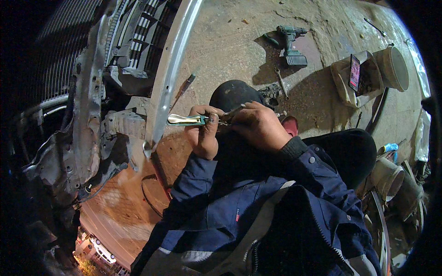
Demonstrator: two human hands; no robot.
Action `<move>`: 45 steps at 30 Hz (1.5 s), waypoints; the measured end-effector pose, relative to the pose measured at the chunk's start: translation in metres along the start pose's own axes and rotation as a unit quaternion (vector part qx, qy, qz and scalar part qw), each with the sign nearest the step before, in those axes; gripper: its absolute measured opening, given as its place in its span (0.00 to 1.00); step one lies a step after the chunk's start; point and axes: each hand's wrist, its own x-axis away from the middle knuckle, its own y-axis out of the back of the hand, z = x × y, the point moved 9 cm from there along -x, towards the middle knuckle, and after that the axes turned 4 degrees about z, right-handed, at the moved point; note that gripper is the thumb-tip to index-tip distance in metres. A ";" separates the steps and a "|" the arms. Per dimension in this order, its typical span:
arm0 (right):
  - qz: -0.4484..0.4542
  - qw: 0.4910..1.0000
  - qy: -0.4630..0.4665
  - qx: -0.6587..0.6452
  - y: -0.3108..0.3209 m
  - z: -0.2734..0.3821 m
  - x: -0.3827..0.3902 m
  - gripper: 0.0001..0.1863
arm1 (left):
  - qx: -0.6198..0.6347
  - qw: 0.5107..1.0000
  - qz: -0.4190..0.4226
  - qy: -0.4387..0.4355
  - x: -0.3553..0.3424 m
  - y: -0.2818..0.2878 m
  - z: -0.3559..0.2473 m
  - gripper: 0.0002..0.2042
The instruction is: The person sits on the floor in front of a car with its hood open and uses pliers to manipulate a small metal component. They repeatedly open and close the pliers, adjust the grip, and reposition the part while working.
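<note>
In front of my dark-clad knee, my left hand [203,131] is closed around a hand tool [186,120] with a green body and a pale, shiny, rounded metal part. The tool lies nearly level, its rounded end pointing left toward the metal bar. Close beside it, my right hand [260,126] is closed, fingertips bunched by the tool's right end. A thin greyish piece [235,110] shows between the two hands; its kind is unclear. Whatever my right fingers hold is hidden by them.
A long metal bar [172,64] and opened vehicle front parts [87,106] stand at left. On the floor lie a screwdriver [188,83], cordless drill [291,45] and wrench [282,84]. Farther right are a bucket [395,69] and a phone [354,72] on a pale container [340,80].
</note>
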 end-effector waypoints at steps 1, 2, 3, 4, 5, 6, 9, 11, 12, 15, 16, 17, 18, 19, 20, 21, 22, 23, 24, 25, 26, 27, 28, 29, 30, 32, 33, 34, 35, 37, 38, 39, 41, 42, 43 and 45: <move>0.000 1.000 -0.016 -0.012 0.001 -0.001 0.000 0.08 | -0.003 1.000 0.006 -0.008 -0.001 -0.001 -0.001 0.10; 0.000 0.999 -0.034 -0.025 0.002 -0.003 -0.001 0.09 | -0.005 1.000 0.007 -0.016 -0.001 -0.002 -0.001 0.11; 0.000 0.999 -0.030 -0.014 0.003 0.000 -0.001 0.09 | -0.011 1.000 0.012 -0.026 -0.001 -0.003 -0.002 0.12; -0.001 1.000 -0.027 -0.004 0.004 0.003 -0.002 0.10 | -0.017 1.000 0.006 -0.014 -0.001 0.000 0.001 0.12; 0.014 0.999 -0.034 0.005 0.003 0.004 -0.003 0.10 | -0.026 1.000 0.002 -0.003 0.000 0.002 0.003 0.12; 0.011 1.000 -0.008 0.024 0.007 0.010 -0.003 0.11 | -0.032 0.999 -0.007 0.001 0.001 0.006 0.004 0.11; 0.033 0.997 0.020 0.066 0.014 0.016 -0.001 0.11 | 0.013 1.000 -0.016 0.022 0.002 0.011 0.012 0.09; 0.038 0.996 0.011 0.084 0.013 0.017 -0.001 0.10 | 0.017 0.999 -0.014 0.034 0.002 0.013 0.015 0.09; 0.019 0.996 -0.001 0.089 0.015 0.018 0.001 0.09 | 0.023 0.999 -0.013 0.032 0.002 0.013 0.015 0.09; -0.023 0.988 -0.040 0.145 0.008 0.026 0.011 0.11 | -0.002 1.000 -0.018 0.015 0.002 0.013 0.010 0.09; -0.024 0.987 -0.033 0.153 0.003 0.031 0.014 0.12 | 0.013 0.999 -0.016 0.031 0.003 0.012 0.012 0.09; -0.027 0.986 -0.026 0.162 0.000 0.035 0.018 0.12 | 0.027 0.998 -0.013 0.046 0.005 0.011 0.013 0.09; -0.029 0.985 -0.020 0.170 -0.003 0.038 0.021 0.12 | 0.046 0.997 -0.009 0.059 0.006 0.010 0.014 0.09; -0.051 0.984 -0.005 0.171 -0.004 0.041 0.021 0.13 | 0.039 0.998 -0.009 0.057 0.006 0.009 0.013 0.09; -0.039 0.983 -0.009 0.181 -0.008 0.040 0.022 0.11 | 0.036 0.998 -0.009 0.052 0.006 0.009 0.011 0.09; -0.026 0.981 -0.013 0.190 -0.012 0.039 0.022 0.10 | 0.033 0.998 -0.013 0.049 0.005 0.009 0.011 0.09; -0.013 0.980 -0.015 0.199 -0.016 0.038 0.021 0.09 | 0.030 0.999 -0.009 0.043 0.005 0.008 0.010 0.09; -0.007 0.980 -0.024 0.199 -0.017 0.036 0.020 0.10 | 0.026 0.999 -0.009 0.041 0.005 0.008 0.010 0.09; -0.018 0.983 -0.043 0.180 -0.014 0.032 0.018 0.10 | 0.025 0.999 -0.013 0.038 0.005 0.009 0.011 0.09; -0.029 0.985 -0.061 0.160 -0.011 0.027 0.015 0.10 | 0.023 0.999 -0.010 0.033 0.004 0.009 0.011 0.09; -0.014 0.985 -0.102 0.141 -0.011 0.018 0.012 0.11 | 0.022 0.999 -0.012 0.029 0.005 0.009 0.012 0.08; -0.065 0.987 -0.113 0.094 0.002 0.016 0.013 0.11 | 0.022 1.000 -0.009 0.018 0.005 0.009 0.011 0.08; -0.088 0.983 -0.136 0.083 0.012 0.009 0.013 0.12 | 0.022 0.999 -0.017 0.025 0.005 0.010 0.013 0.08; -0.111 0.978 -0.158 0.075 0.025 0.001 0.013 0.10 | 0.022 0.999 -0.021 0.028 0.005 0.011 0.014 0.08; -0.115 0.971 -0.198 0.064 0.035 -0.010 0.016 0.09 | 0.025 0.999 -0.028 0.028 0.006 0.012 0.015 0.08; -0.138 0.966 -0.215 -0.046 0.054 -0.023 0.022 0.09 | 0.022 0.999 -0.026 0.017 0.006 0.011 0.013 0.08; -0.128 0.944 -0.252 -0.169 0.053 -0.034 0.027 0.09 | 0.030 0.999 -0.026 0.016 0.006 0.011 0.012 0.08; -0.127 0.938 -0.263 -0.185 0.054 -0.037 0.028 0.10 | 0.038 0.999 -0.025 0.015 0.007 0.009 0.012 0.08; -0.133 0.939 -0.243 -0.202 0.059 -0.035 0.027 0.11 | 0.033 0.999 -0.026 0.022 0.008 0.010 0.012 0.08; -0.086 0.955 -0.198 -0.202 0.062 -0.029 0.021 0.11 | 0.018 1.000 -0.018 0.005 0.008 0.007 0.006 0.08; -0.071 0.956 -0.203 -0.199 0.060 -0.028 0.021 0.11 | 0.011 1.000 -0.013 -0.009 0.009 0.006 0.002 0.08; -0.058 0.957 -0.208 -0.196 0.060 -0.027 0.023 0.11 | 0.001 1.000 -0.010 -0.019 0.009 0.005 0.000 0.08; -0.049 0.955 -0.215 -0.199 0.058 -0.026 0.026 0.11 | -0.008 0.999 0.000 -0.040 0.010 0.003 -0.005 0.08; -0.054 0.953 -0.217 -0.205 0.058 -0.025 0.028 0.10 | -0.014 0.999 0.000 -0.046 0.011 0.003 -0.007 0.08; -0.060 0.954 -0.206 -0.211 0.059 -0.024 0.028 0.10 | -0.005 0.999 0.002 -0.037 0.013 0.002 -0.006 0.09; -0.090 0.972 -0.156 -0.151 0.067 -0.016 0.026 0.08 | -0.004 0.999 0.003 -0.032 0.014 0.003 -0.004 0.09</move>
